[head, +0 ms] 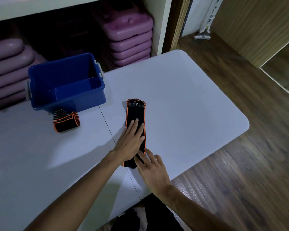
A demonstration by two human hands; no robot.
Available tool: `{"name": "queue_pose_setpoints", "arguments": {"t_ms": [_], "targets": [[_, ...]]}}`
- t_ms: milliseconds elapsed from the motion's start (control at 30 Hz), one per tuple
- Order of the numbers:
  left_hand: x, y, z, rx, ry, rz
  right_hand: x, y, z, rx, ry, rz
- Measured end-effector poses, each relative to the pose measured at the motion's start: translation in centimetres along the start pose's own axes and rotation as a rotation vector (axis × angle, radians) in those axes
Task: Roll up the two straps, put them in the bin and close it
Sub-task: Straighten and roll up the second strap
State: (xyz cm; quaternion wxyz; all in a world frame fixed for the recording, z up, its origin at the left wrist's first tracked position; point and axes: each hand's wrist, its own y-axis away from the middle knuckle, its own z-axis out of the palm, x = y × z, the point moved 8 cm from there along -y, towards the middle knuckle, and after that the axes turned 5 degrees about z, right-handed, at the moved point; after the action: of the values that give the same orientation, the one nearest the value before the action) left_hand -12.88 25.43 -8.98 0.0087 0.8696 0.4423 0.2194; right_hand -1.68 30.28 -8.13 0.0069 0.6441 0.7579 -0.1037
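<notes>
A black strap with orange edges (135, 112) lies flat and lengthwise on the white table (182, 100). My left hand (132, 140) rests flat on its middle, fingers spread. My right hand (150, 165) touches the strap's near end with its fingertips. A second black and orange strap (66, 120) lies loosely folded on the table in front of the blue bin (40, 77), apart from both hands. The bin stands open at the table's back left, with its lid standing on edge inside it (77, 90).
Stacks of purple plastic steps (128, 39) fill the shelf behind the table. The table's right and near edges drop to a wooden floor (240, 164). A seam (107, 125) runs across the table top just left of the flat strap.
</notes>
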Motion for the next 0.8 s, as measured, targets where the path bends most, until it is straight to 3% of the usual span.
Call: {"name": "queue_pose_setpoints", "arguments": {"t_ms": [100,300,367,533,667,800], "targets": [[-1.9,-1.9,2.1,-0.098,-0.101,-0.119,0.0,-0.3,-0.1,0.008,-0.013,-0.017],[-3.3,-3.3,1.0,-0.132,-0.203,-0.092,0.3,-0.6,0.1,-0.021,0.001,-0.043],[-3.1,-3.1,0.1,-0.092,-0.203,-0.069,0.4,-0.5,0.0,-0.014,-0.012,-0.048],[-1.0,4.4,-3.4,0.238,-0.047,0.13,0.9,-0.3,0.7,-0.038,-0.066,-0.027],[-1.4,11.4,0.4,0.082,-0.017,0.237,0.8,-0.2,0.8,-0.046,-0.092,-0.041],[-1.3,11.3,1.6,0.154,-0.105,0.229,0.7,0.3,1.4,-0.073,-0.077,-0.073]]}}
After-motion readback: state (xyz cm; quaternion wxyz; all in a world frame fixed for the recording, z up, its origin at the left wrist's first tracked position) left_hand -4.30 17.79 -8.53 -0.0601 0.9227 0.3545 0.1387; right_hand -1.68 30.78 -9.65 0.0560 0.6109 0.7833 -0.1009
